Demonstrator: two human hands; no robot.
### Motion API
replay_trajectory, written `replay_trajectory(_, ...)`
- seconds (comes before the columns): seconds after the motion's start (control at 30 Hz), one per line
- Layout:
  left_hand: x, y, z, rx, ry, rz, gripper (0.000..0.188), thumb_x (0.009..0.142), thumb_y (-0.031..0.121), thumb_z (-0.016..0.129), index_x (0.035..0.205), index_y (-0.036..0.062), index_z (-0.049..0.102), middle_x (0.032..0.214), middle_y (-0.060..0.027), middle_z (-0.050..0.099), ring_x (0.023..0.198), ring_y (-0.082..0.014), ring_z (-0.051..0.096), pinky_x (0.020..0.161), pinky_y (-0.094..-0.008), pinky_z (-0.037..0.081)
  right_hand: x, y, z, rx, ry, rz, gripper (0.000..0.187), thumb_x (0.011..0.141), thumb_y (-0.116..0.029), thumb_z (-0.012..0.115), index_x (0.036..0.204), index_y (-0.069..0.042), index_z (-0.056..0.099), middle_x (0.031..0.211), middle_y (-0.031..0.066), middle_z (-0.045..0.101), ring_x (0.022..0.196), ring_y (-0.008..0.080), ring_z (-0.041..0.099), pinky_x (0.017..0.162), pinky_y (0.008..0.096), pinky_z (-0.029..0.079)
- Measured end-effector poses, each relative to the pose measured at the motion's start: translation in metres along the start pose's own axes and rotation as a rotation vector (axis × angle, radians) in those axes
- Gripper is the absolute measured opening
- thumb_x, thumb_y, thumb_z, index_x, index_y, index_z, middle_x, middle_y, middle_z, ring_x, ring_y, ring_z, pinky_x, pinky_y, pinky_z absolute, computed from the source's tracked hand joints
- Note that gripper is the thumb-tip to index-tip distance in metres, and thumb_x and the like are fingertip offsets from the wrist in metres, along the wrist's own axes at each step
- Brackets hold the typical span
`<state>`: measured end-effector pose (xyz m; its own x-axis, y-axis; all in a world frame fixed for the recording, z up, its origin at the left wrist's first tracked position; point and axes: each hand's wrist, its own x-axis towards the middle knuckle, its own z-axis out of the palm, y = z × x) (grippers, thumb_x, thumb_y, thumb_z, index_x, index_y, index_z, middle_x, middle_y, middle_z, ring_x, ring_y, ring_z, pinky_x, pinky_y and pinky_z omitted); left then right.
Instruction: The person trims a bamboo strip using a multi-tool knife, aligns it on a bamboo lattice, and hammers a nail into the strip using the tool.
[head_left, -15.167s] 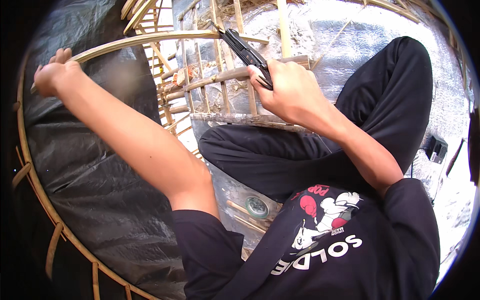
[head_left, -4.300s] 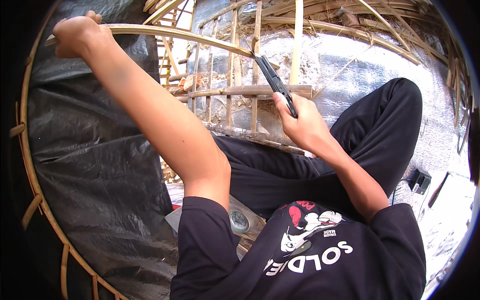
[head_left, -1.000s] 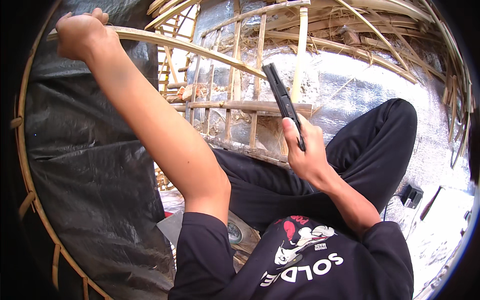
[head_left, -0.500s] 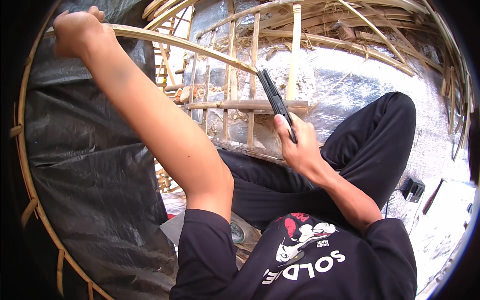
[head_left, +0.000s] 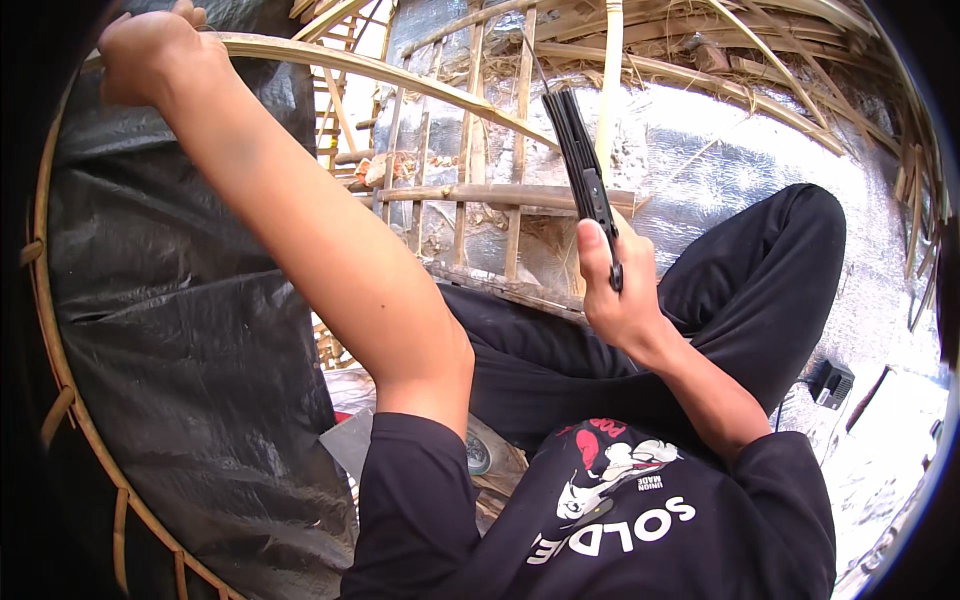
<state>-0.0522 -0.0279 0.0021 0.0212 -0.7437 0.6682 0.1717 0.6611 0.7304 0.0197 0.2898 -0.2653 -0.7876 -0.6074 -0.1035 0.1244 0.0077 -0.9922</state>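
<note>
Fingers (head_left: 592, 245) of the right hand (head_left: 622, 290) are closed round the lower end of a black tool (head_left: 578, 140), the thumb lying along its near side. It stands nearly upright from that fist, leaning a little to the left, long and grooved, with a thin dark sliver jutting from its top; edge-on as it is, I can't tell whether that is a blade.

Just behind the upper part of the tool ends a pale bamboo strip (head_left: 400, 78); whether the two touch, I can't make out. From there it slopes up and leftward in a gentle bow to the left hand (head_left: 160, 60), raised high at full stretch. Its fingers are curled in on the strip near the other end, though the back of the hand hides most of that grip.

Beyond the strip is a slatted bamboo frame (head_left: 470, 193), lying over a crumpled silver sheet (head_left: 740, 170). More split bamboo (head_left: 780, 90) is piled at the upper right. The person sits in black trousers (head_left: 760, 270), legs folded, and a printed dark T-shirt (head_left: 730, 540). Black plastic sheeting (head_left: 180, 350) spreads along the left, edged by a curved pole (head_left: 75, 400). Over by the right knee sits a small black box (head_left: 832, 384) with a cord.
</note>
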Motion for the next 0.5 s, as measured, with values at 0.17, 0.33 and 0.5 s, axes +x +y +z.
replay_trajectory(0.17, 0.011, -0.008, -0.003, 0.036, -0.008, -0.005, 0.03, 0.094, 0.004, 0.041, 0.115, -0.0172, 0.039, 0.088, -0.023, 0.055, 0.062, -0.0355, 0.067, 0.061, -0.0457, 0.062, 0.019, 0.015, 0.001, -0.253, -0.151, 0.201, 0.042, 0.103, -0.033, 0.051, 0.083, 0.003, 0.058, 0.062, 0.0243, 0.055, 0.059, 0.0425, 0.056, 0.06, 0.0492, 0.042)
replay_trajectory(0.33, 0.05, -0.02, -0.017, 0.012, -0.105, 0.051, 0.033, 0.094, 0.004, 0.042, 0.118, -0.0172, 0.037, 0.09, -0.0255, 0.057, 0.062, -0.035, 0.067, 0.059, -0.0448, 0.062, 0.01, -0.029, -0.015, -0.091, -0.089, -0.018, 0.035, 0.104, -0.026, 0.052, 0.087, 0.003, 0.059, 0.056, 0.0152, 0.047, 0.049, 0.0222, 0.046, 0.052, 0.0393, 0.038)
replay_trajectory(0.5, 0.024, -0.009, 0.011, 0.018, -0.077, 0.027, 0.033, 0.093, 0.003, 0.042, 0.118, -0.0177, 0.037, 0.09, -0.0258, 0.057, 0.062, -0.0349, 0.067, 0.059, -0.0444, 0.062, 0.012, 0.02, -0.005, -0.044, -0.02, -0.144, 0.038, 0.104, -0.03, 0.052, 0.088, 0.003, 0.058, 0.057, 0.0143, 0.047, 0.05, 0.0198, 0.048, 0.052, 0.039, 0.038)
